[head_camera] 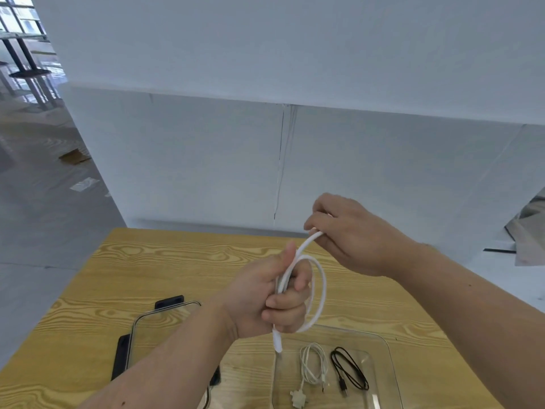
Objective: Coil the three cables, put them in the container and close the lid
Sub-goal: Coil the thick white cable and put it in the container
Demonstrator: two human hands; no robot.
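Observation:
My left hand (265, 296) grips a thick white cable (320, 293) in a loop above the table, with one plug end hanging below the fist. My right hand (348, 234) pinches the cable's other stretch up and to the right. Below lies a clear container (389, 364) holding a coiled thin white cable (314, 364) and a coiled black cable (349, 369). The clear lid (138, 323) with black clips lies to the left, partly hidden by my left forearm.
The wooden table (132, 261) stands against a white partition wall (206, 157). Grey floor and some distant table legs show at the far left. A dark sheet lies on the floor at the far right.

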